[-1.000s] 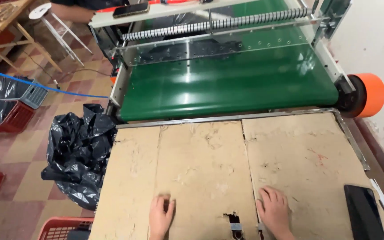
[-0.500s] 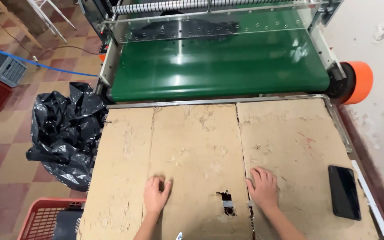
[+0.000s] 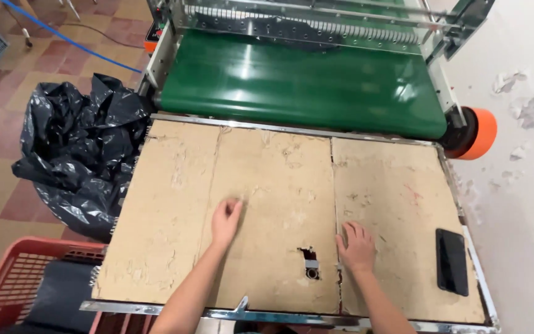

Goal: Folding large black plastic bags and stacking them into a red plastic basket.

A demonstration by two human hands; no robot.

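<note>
Head view: left hand (image 3: 225, 218), right hand (image 3: 358, 246) flat on cardboard (image 3: 279, 179).

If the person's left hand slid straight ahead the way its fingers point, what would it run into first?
The left hand lies flat on the cardboard-covered table, fingers pointing away. Only bare cardboard lies ahead, so it would probably first reach the table's metal edge strip, then the green conveyor belt.

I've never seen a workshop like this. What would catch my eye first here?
Most likely the glossy green conveyor belt across the top, with a bright orange roller end at its right. Below it lies a worn cardboard-covered table, where the left hand and right hand rest flat either side of a torn hole. A crumpled black plastic bag sits on the floor at left, and a dark phone lies near the table's right edge.
</note>
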